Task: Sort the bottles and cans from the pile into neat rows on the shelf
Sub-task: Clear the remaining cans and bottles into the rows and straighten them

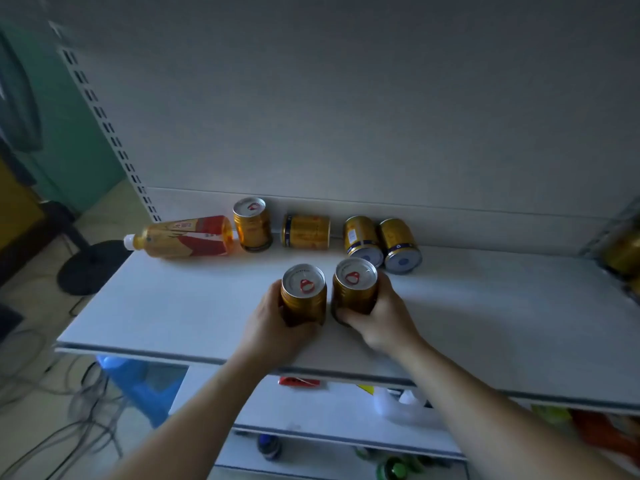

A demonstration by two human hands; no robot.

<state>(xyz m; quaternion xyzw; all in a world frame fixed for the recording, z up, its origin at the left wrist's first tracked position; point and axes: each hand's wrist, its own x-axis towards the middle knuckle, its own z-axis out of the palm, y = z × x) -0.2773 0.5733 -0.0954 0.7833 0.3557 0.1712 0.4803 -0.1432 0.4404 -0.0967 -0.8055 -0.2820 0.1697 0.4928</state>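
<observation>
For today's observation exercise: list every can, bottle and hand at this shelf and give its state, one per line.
Left hand: grips left front can.
Right hand: grips right front can.
Left front can: upright.
Right front can: upright.
Back can: upright, untouched.
Middle can: on its side.
Two rear right cans: tipped over, bases facing camera.
Bottle: on its side, capped.

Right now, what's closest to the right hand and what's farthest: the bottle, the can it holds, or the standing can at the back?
1. The held can, gripped upright in the right hand, near the front.
2. The standing can, back and to the left.
3. The bottle, lying on its side, farthest left.
</observation>
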